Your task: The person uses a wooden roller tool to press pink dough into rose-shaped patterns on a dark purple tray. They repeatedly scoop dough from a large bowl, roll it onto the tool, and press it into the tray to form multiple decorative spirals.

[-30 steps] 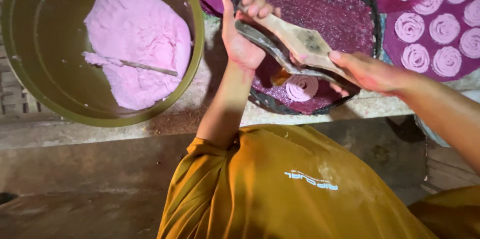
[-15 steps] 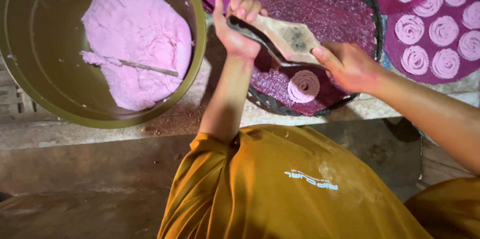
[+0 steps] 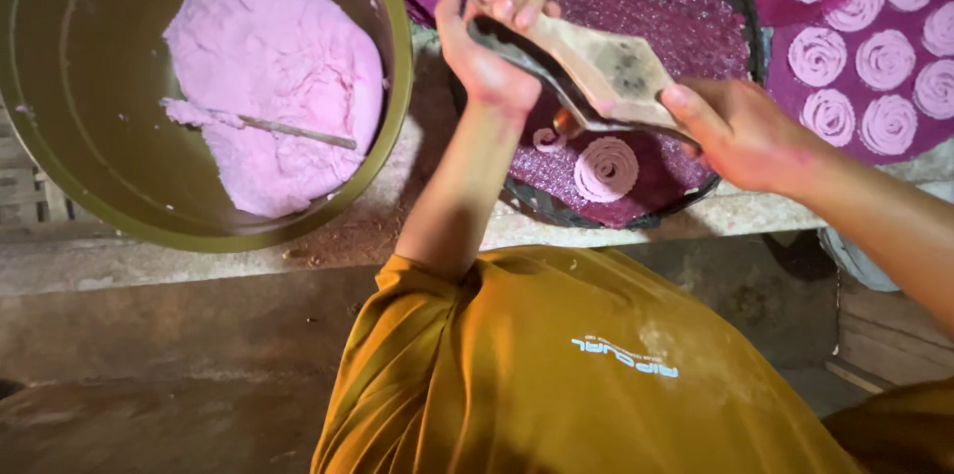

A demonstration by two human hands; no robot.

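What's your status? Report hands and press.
Left hand and right hand both gripping wooden press. Pink spiral on round tray beneath. Nothing in the way.

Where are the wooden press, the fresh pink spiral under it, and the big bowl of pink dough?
wooden press (image 3: 606, 72), head view, on its flat wooden top.
pink spiral (image 3: 607, 169), head view, on the coil's middle.
bowl (image 3: 393, 86), head view, on its green rim at the right.

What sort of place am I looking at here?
Probably a small, home-style snack-making spot. A big bowl holds pink dough, both hands grip a wooden press over a round woven tray, and finished dough spirals dry on a purple sheet.
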